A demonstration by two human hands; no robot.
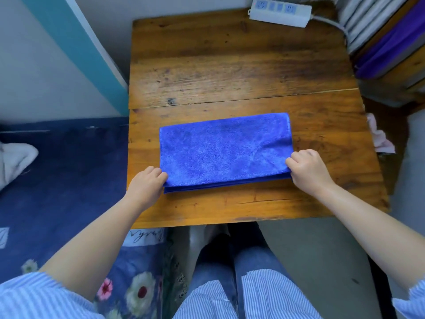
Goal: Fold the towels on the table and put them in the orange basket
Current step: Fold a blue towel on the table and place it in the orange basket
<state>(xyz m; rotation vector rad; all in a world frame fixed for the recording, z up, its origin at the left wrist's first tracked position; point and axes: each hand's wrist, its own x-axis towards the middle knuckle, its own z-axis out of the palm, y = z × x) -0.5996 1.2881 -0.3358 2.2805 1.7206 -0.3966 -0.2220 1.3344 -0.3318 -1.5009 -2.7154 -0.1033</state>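
A blue towel [224, 149] lies folded into a wide rectangle on the near half of the wooden table [230, 65]. Its layered edges face me. My left hand [147, 185] pinches the towel's near left corner. My right hand [308, 170] pinches the near right corner with curled fingers. An orange basket [400, 58] with a purple cloth [386, 49] hanging in it stands at the far right, beside the table.
A white power strip [279, 12] lies on the table's far edge, its cord running right. A pink cloth [379, 137] hangs off the table's right side. A dark blue bed [64, 162] with a white cloth [13, 160] is on the left.
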